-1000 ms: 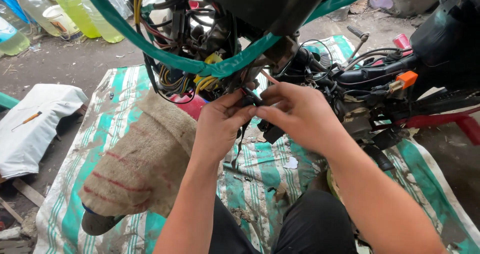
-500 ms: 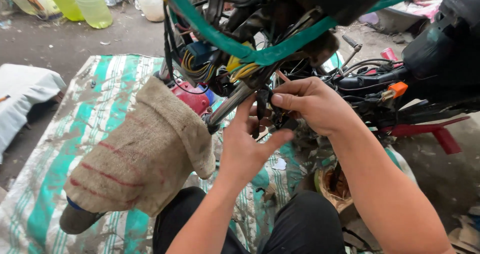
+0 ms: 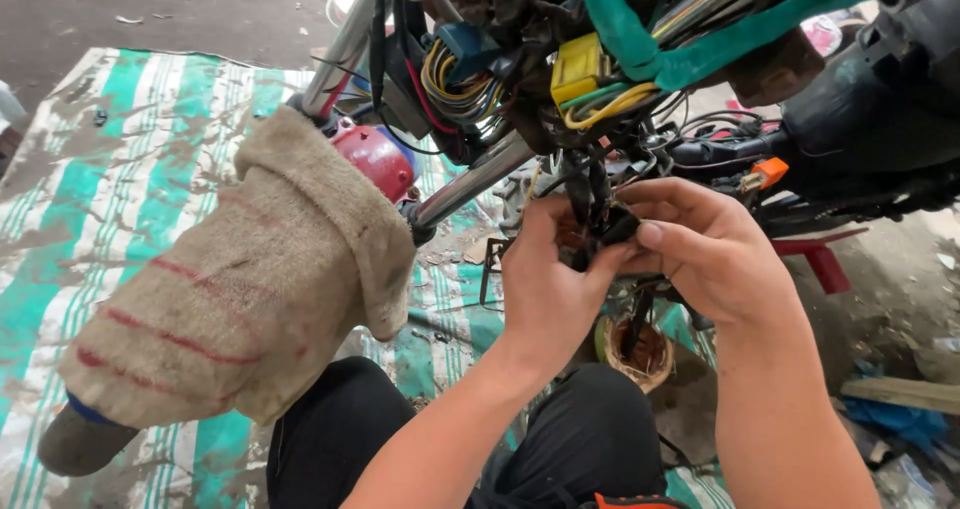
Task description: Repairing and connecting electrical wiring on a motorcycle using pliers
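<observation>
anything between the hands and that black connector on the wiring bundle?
Nothing visible. Both hands already touch the black connector: the left hand grips it from the left, the right hand pinches it from the right. The wire bundle hangs into it from above, not between hand and part.

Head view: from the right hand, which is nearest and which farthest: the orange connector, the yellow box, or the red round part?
From the right hand:
1. Orange connector, just above, to the right.
2. Yellow box, higher, up left.
3. Red round part, far left, beside the burlap cloth.
</observation>
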